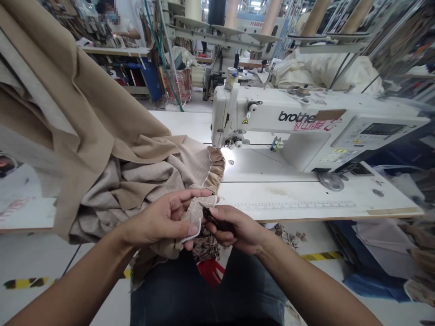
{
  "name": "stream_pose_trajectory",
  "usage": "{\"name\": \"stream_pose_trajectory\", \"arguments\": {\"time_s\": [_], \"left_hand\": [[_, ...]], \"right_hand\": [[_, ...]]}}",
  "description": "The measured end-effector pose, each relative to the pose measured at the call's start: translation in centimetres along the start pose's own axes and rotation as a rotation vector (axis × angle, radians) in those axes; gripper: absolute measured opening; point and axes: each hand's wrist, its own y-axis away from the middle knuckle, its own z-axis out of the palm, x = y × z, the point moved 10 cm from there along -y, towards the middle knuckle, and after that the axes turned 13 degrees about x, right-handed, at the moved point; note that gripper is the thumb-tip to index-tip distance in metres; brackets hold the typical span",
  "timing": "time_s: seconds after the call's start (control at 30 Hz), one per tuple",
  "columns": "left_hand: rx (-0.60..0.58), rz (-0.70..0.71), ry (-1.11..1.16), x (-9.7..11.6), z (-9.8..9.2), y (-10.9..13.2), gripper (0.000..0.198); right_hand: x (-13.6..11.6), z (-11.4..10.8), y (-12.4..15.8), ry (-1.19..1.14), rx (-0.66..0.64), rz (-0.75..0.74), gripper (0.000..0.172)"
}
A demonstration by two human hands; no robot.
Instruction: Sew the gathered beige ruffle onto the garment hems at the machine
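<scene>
My left hand (159, 219) pinches the gathered edge of a beige woven fabric (142, 181), with a white-bound hem (195, 222) by the fingertips. My right hand (234, 228) is close beside it, its fingers shut on a small dark tool (213, 218), perhaps thread snips; the hand hides most of it. The ruffled edge (215, 167) runs up towards the needle area of a white Brother sewing machine (306, 120). A large tan cloth (88, 104) hangs in folds at the left, joined to the gathered fabric.
The machine stands on a white table (265, 190) with a ruler strip (295, 204) along its front. Patterned scraps (204, 248) lie below my hands, above my dark trousers (207, 290). Thread cones (231, 77), a co-worker (118, 22) and other machines stand beyond.
</scene>
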Motion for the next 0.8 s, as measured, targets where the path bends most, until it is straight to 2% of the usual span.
{"name": "stream_pose_trajectory", "arguments": {"time_s": [0.13, 0.47, 0.8], "left_hand": [[0.038, 0.031, 0.018, 0.4, -0.4, 0.1, 0.064], [0.066, 0.058, -0.023, 0.4, -0.8, 0.2, 0.064], [-0.045, -0.053, 0.075, -1.4, 1.0, 0.1, 0.067]], "right_hand": [[0.2, -0.2, 0.0, 0.012, 0.039, 0.015, 0.045], [0.4, -0.2, 0.5, -0.006, 0.04, 0.033, 0.042], [0.4, 1.2, -0.1, -0.04, -0.055, 0.025, 0.048]]}}
